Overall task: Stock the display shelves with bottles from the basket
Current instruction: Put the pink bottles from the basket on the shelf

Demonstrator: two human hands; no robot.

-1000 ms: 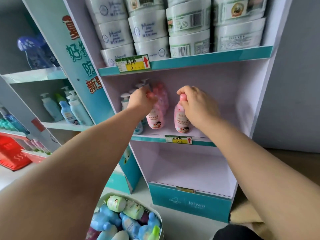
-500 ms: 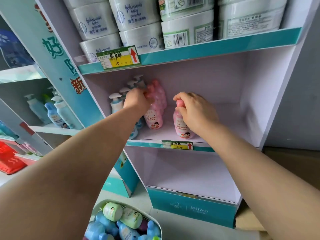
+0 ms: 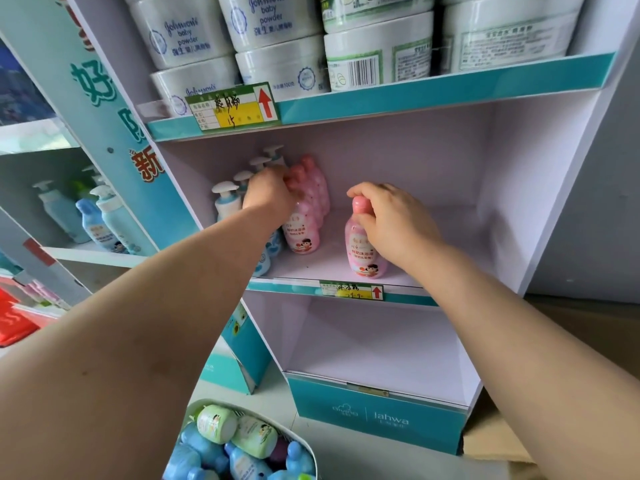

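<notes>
On the middle shelf [image 3: 446, 268] of the cardboard display, my right hand [image 3: 394, 223] grips the neck of a pink bottle [image 3: 363, 251] that stands upright near the front edge. My left hand [image 3: 268, 195] grips the top of another pink bottle [image 3: 301, 233] at the front of a row of pink bottles [image 3: 317, 185]. White-capped pump bottles [image 3: 227, 199] stand to the left of that row. The basket [image 3: 304, 445] at the bottom holds several blue and green bottles [image 3: 235, 438].
Stacked white powder tubs [image 3: 277, 64] fill the top shelf. The bottom shelf [image 3: 374, 351] holds nothing visible. Another shelving unit on the left carries blue pump bottles [image 3: 107, 220]. A red item [image 3: 14, 323] lies low at far left. The middle shelf's right half is bare.
The camera has come closer and tilted down. Both hands stay on their pink bottles; the right-hand bottle sits slightly further forward on the shelf.
</notes>
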